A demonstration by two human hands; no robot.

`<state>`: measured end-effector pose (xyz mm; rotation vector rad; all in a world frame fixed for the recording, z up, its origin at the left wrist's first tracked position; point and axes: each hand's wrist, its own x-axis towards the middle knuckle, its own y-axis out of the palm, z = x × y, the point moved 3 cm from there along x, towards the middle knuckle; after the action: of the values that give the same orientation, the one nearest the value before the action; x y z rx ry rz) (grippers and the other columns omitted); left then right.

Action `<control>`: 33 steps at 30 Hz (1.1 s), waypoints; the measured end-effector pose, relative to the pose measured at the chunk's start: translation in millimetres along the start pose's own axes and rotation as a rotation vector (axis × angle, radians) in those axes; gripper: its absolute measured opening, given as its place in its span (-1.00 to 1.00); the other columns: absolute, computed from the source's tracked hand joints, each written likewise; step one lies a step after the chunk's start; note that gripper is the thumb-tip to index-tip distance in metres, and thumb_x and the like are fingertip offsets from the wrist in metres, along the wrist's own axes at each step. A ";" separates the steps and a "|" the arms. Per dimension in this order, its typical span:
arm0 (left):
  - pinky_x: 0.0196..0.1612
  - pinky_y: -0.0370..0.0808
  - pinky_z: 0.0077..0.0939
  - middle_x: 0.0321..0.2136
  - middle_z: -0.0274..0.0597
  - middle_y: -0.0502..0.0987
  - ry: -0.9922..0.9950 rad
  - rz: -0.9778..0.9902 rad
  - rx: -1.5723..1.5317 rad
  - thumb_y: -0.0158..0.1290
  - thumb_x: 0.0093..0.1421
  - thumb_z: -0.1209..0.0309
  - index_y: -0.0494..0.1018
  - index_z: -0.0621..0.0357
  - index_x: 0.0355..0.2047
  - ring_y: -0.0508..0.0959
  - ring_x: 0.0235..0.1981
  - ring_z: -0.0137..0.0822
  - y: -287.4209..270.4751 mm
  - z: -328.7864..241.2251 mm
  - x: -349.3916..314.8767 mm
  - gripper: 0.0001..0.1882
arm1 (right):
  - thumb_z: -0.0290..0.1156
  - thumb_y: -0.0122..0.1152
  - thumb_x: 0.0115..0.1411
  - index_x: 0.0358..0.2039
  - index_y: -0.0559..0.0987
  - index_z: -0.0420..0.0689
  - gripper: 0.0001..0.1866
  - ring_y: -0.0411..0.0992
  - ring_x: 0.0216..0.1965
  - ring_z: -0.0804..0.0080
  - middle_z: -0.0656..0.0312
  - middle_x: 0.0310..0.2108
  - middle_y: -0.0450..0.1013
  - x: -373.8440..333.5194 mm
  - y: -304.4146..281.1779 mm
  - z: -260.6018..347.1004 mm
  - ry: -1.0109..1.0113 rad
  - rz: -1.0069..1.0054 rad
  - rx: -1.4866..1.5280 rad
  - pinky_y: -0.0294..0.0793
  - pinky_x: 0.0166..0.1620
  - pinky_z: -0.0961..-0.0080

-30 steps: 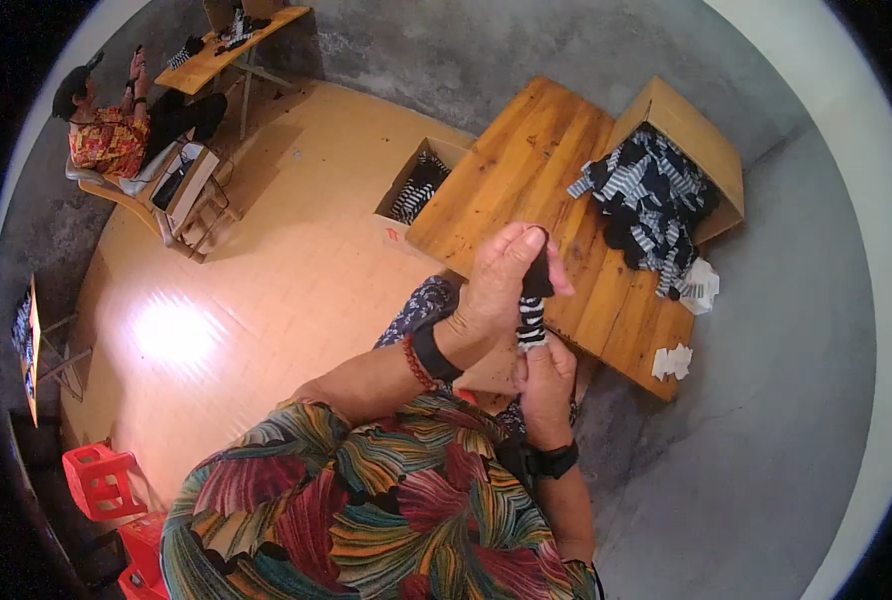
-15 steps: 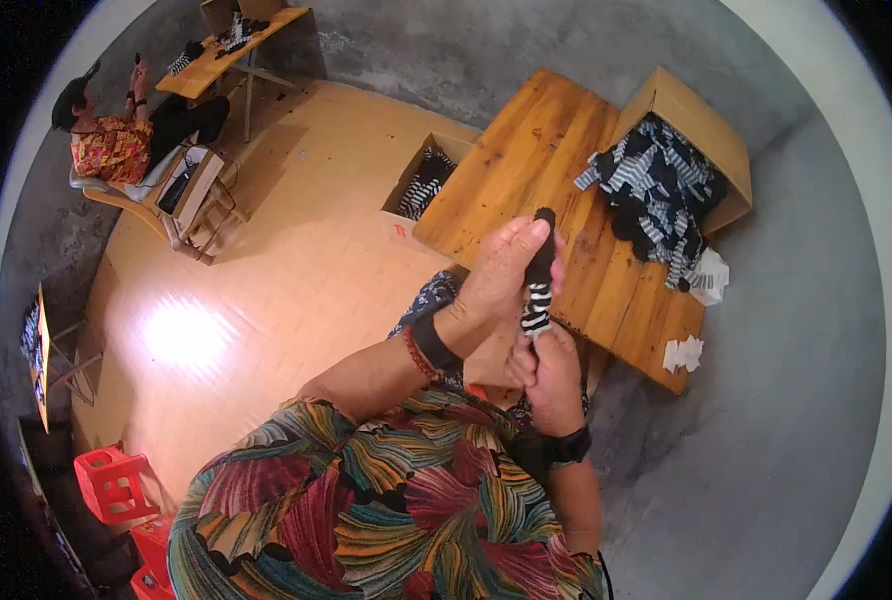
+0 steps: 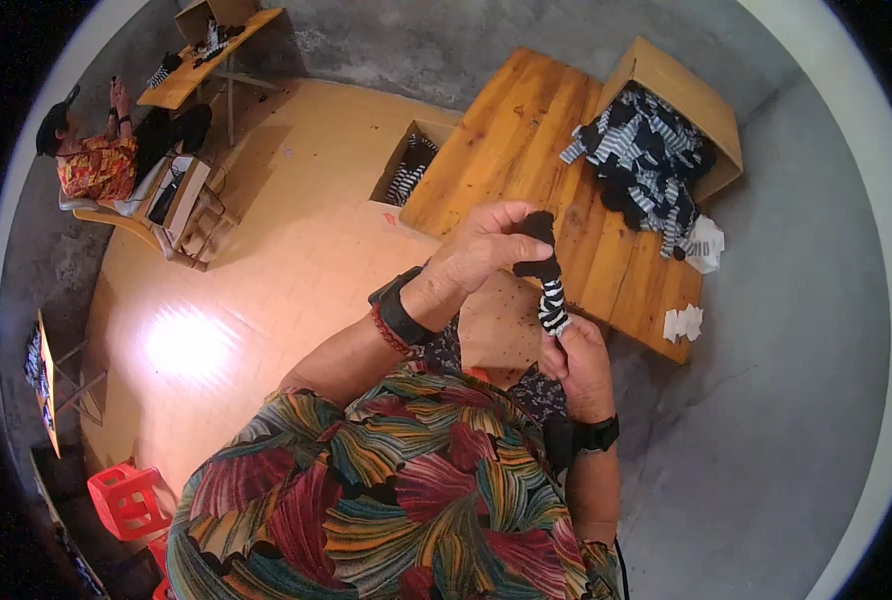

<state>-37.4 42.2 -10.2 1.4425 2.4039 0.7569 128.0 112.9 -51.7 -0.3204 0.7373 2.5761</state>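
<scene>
One knitted piece [image 3: 546, 272], likely light, soft and best held by its ends, lies between the left hand [image 3: 474, 250], pinching its black twelve-o'clock part, and right hand [image 3: 584, 363], gripping its striped six-o'clock end.

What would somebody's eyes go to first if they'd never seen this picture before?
Probably the colorful shirt with fan-like swirls, filling the bottom middle. Just above it, the left hand and right hand hold a black knitted piece with white stripes. At the upper right, a big heap of striped knitted pieces spills from a tipped cardboard box onto the wooden table.
</scene>
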 end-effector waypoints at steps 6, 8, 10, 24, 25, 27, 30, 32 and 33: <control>-0.49 0.36 -0.71 -0.61 -0.39 0.45 0.040 -0.148 -0.043 0.02 0.04 0.48 0.42 0.21 -0.45 0.43 -0.60 -0.55 -13.9 8.0 11.9 -0.93 | -0.27 -0.04 0.15 -0.59 0.41 -0.18 -0.72 0.03 -0.79 0.72 0.44 -0.80 0.14 -2.2 -16.1 -3.1 -0.027 -0.078 -0.305 -0.01 -0.69 0.72; -0.48 0.36 -0.71 -0.59 -0.37 0.45 0.117 -0.252 -0.189 0.06 0.02 0.44 0.43 0.21 -0.50 0.41 -0.58 -0.54 -27.1 -0.5 17.6 -0.91 | -0.29 -0.04 0.14 -0.62 0.41 -0.19 -0.72 0.04 -0.77 0.73 0.45 -0.79 0.15 -5.6 -23.3 -0.3 -0.065 -0.103 -0.506 -0.01 -0.69 0.72; -0.48 0.36 -0.70 -0.59 -0.37 0.44 0.074 -0.299 -0.169 0.05 0.04 0.45 0.43 0.20 -0.50 0.40 -0.59 -0.55 -30.1 -5.8 15.7 -0.92 | -0.32 -0.04 0.11 -0.67 0.39 -0.19 -0.72 0.06 -0.74 0.74 0.46 -0.77 0.17 -16.5 -30.5 -1.1 0.053 -0.136 -0.534 -0.02 -0.67 0.72; -0.38 0.40 -0.67 -0.52 -0.36 0.48 -0.164 -0.015 0.020 0.04 0.06 0.37 0.45 0.23 -0.43 0.45 -0.50 -0.55 -21.7 8.8 7.0 -0.83 | -0.45 0.15 -0.04 -0.50 0.45 -0.23 -0.87 0.26 -0.51 0.68 0.39 -0.57 0.34 -6.8 -52.6 22.6 -0.379 -0.543 -0.447 0.25 -0.45 0.72; -0.38 0.40 -0.67 -0.52 -0.36 0.48 -0.175 -0.012 0.018 0.04 0.06 0.37 0.45 0.23 -0.43 0.45 -0.50 -0.55 -18.6 11.7 6.1 -0.83 | -0.45 0.18 -0.06 -0.46 0.45 -0.24 -0.84 0.28 -0.46 0.65 0.37 -0.53 0.36 2.7 -39.2 29.5 -0.426 -0.456 -0.496 0.28 -0.40 0.72; -0.40 0.40 -0.66 -0.55 -0.33 0.48 -0.243 0.018 0.214 0.05 0.05 0.38 0.44 0.23 -0.45 0.45 -0.54 -0.51 -12.5 18.4 4.1 -0.85 | -0.46 0.20 -0.07 -0.42 0.46 -0.26 -0.81 0.31 -0.42 0.63 0.35 -0.48 0.38 15.8 -18.4 38.5 -0.468 -0.372 -0.542 0.31 -0.34 0.71; -0.42 0.41 -0.65 -0.56 -0.34 0.47 -0.275 0.132 0.191 0.03 0.06 0.39 0.43 0.23 -0.45 0.45 -0.54 -0.53 -0.3 25.2 1.4 -0.86 | -0.47 0.23 -0.10 -0.40 0.46 -0.24 -0.78 0.32 -0.42 0.65 0.36 -0.47 0.38 26.2 3.2 31.3 -0.363 -0.150 -0.497 0.31 -0.34 0.72; -0.47 0.41 -0.66 -0.57 -0.34 0.47 -0.222 0.165 0.174 0.01 0.09 0.38 0.43 0.22 -0.45 0.44 -0.57 -0.54 5.9 27.5 -2.0 -0.85 | -0.48 0.22 -0.10 -0.40 0.47 -0.22 -0.79 0.31 -0.46 0.67 0.39 -0.51 0.37 27.0 11.2 13.6 -0.189 0.001 -0.245 0.31 -0.37 0.73; -0.52 0.38 -0.71 -0.57 -0.36 0.47 -0.217 0.073 0.057 0.01 0.09 0.39 0.43 0.22 -0.44 0.43 -0.59 -0.57 4.4 30.6 -3.1 -0.86 | -0.50 0.20 -0.10 -0.39 0.47 -0.21 -0.80 0.30 -0.50 0.70 0.43 -0.55 0.34 26.4 7.5 6.9 -0.159 -0.026 -0.300 0.30 -0.40 0.76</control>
<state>-18.8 50.6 -33.6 1.5542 2.2371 0.5202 100.6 120.1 -51.4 -0.2109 0.2877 2.6487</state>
